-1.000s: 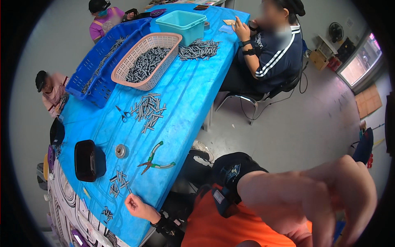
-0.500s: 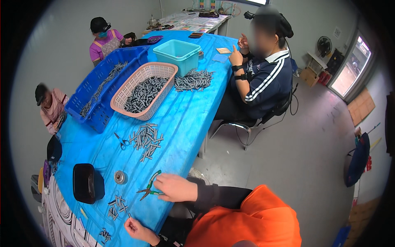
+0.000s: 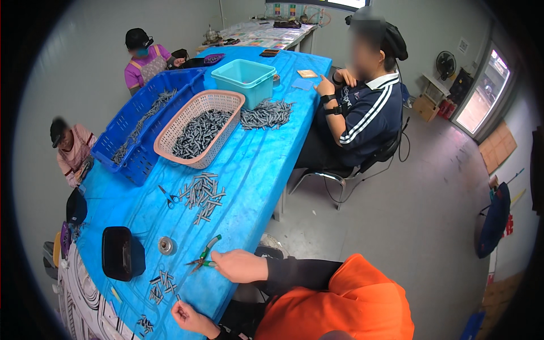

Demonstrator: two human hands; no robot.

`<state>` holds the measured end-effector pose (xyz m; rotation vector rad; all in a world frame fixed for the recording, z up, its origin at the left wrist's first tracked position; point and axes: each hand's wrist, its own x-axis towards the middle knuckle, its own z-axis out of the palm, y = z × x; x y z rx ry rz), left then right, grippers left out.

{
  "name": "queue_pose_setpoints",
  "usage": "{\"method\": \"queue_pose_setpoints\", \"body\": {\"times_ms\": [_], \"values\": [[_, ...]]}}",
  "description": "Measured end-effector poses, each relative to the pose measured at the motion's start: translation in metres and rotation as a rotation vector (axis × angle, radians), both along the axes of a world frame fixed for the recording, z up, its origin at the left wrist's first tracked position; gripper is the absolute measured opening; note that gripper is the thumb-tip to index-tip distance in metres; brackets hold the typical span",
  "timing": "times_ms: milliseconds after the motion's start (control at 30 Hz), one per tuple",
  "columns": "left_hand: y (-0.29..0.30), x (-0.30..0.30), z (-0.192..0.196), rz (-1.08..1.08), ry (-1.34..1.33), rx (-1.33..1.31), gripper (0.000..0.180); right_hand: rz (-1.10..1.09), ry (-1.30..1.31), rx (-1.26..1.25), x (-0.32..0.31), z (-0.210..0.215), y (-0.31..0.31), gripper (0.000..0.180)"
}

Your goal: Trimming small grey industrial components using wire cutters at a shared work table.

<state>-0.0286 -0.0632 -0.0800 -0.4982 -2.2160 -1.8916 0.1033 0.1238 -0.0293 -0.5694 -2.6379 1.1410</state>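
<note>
My right hand [image 3: 241,266] grips a pair of green-handled pliers [image 3: 202,261] above the blue-covered table, their jaws pointing left. One handle stands away from the fingers. Lower down, my left hand [image 3: 191,317] is closed in a pinch on a small grey tube [image 3: 178,297] whose end sticks up past the fingertips. Close by lie a small pile of grey tubes [image 3: 162,285] and a cluster of shorter dark pieces [image 3: 145,324]. Beyond them are a round metal tin [image 3: 166,245] and a black plastic bin [image 3: 135,258].
A larger heap of grey tubes [image 3: 202,195] lies beside scissors [image 3: 169,197]. Farther back stand a pink basket [image 3: 162,154], a blue crate [image 3: 129,169] and a turquoise tub [image 3: 258,92]. A co-worker [image 3: 368,113] sits at the right edge; two more people work along the far side.
My right hand has shifted slightly, and the pliers' handles look farther apart. My left hand stays nearly still. The seated co-worker's raised hands have come down a little.
</note>
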Motion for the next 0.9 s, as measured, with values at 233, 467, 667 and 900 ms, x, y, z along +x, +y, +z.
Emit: {"method": "queue_pose_setpoints", "body": {"times_ms": [233, 467, 667, 900], "values": [[-0.001, -0.008, -0.009, -0.015, -0.002, 0.028, 0.01, -0.021, 0.316, -0.443, 0.016, 0.016, 0.019, 0.03], [0.0, -0.006, -0.007, -0.031, -0.02, 0.035, 0.01, -0.024, 0.509, -0.516, 0.01, -0.019, 0.021, 0.03], [-0.001, -0.005, -0.009, -0.026, -0.008, 0.064, 0.01, -0.054, 0.358, -0.532, 0.012, -0.022, 0.03, 0.032], [0.0, -0.006, -0.009, -0.016, 0.02, 0.006, 0.011, -0.097, 0.371, -0.378, 0.027, -0.003, 0.026, 0.029]]}}
